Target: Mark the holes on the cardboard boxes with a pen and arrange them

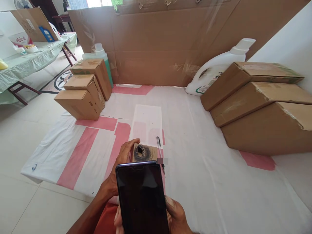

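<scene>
Phone point(142, 198) with a black, blank screen stands upright at the bottom centre of the view, low over the white-and-pink sheet point(207, 156) spread on the floor. Right hand point(176, 216) grips it from below and the right edge, fingers curled round the back and thumb on the side; other fingertips show at its lower left edge, and whose they are I cannot tell for sure. Left hand point(123, 162) reaches just past the phone and closes its fingers on the left edge of a small cardboard piece point(144, 152), which has a dark hole ringed with black scribble and rests on the sheet. A pen point(159, 144) lies just right of that piece, on a white paper strip point(147, 123). Well apart to the left, three boxes point(84, 87) lean in a stepped stack; the front one bears small dark marks too small to read. A green-tinted jug point(99, 53) stands behind them. On the right, three larger boxes point(255, 100) lean the same way against the white wall, with a white detergent bottle point(214, 73) behind them whose label print is too small to read. A cardboard wall point(170, 42) closes the back. At far left a table point(29, 58) carries a white item with red characters, not legible.
</scene>
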Demonstrator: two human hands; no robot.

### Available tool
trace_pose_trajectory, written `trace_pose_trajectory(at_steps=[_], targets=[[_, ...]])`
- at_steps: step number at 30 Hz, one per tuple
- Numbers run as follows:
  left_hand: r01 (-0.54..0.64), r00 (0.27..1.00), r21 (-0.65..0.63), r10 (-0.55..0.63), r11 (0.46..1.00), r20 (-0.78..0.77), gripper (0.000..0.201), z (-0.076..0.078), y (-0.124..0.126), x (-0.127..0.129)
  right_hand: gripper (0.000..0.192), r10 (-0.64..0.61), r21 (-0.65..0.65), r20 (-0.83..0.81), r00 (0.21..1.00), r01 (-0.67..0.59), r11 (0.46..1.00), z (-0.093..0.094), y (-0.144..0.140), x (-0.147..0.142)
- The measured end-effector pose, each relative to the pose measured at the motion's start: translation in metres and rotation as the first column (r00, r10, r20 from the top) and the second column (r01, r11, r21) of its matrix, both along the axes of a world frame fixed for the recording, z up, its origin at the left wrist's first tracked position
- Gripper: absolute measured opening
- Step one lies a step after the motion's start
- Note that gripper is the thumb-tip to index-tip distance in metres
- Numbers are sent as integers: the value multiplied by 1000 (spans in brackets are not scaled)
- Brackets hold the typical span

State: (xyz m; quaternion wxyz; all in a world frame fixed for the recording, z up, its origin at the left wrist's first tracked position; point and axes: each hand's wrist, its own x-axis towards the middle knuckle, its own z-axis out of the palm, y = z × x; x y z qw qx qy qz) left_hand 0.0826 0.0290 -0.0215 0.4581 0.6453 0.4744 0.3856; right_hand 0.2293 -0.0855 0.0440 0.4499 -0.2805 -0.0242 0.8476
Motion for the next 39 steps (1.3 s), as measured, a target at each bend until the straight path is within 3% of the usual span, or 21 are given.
trace_pose_trajectory(at_steps=[7,13,17,20,22,25,28,31,35,39], targets=[[75,997,70,-74,995,-22,87,18,-10,-5,56,-21,-44,60,998,24,999,0,1,8],[78,997,39,-78,996,-19,75,25,-12,-8,67,88,14,-121,989,-87,996,10,4,8],[106,994,61,-104,993,-31,74,29,-12,-12,74,-31,-7,-83,996,30,1000,17,5,20],[108,993,40,-107,993,-41,72,34,-11,-15,75,-205,-19,170,964,211,977,9,13,45],[97,995,32,-96,995,-35,72,35,-11,-17,71,-342,54,466,816,359,932,-5,23,67],[89,996,21,-88,996,-30,73,34,-10,-18,56,-398,223,800,449,394,892,-38,38,102],[81,996,1,-81,997,-31,72,34,-10,-19,60,-321,262,926,199,272,926,-73,46,130],[76,997,-16,-76,997,-23,73,34,-10,-19,58,-236,235,971,-22,225,945,-96,44,145],[74,997,-26,-74,997,-17,75,29,-7,-20,48,-137,178,968,-208,192,965,-103,37,152],[52,999,-42,-52,998,-10,76,19,-3,-23,49,-75,126,936,-344,126,984,-104,33,158]])
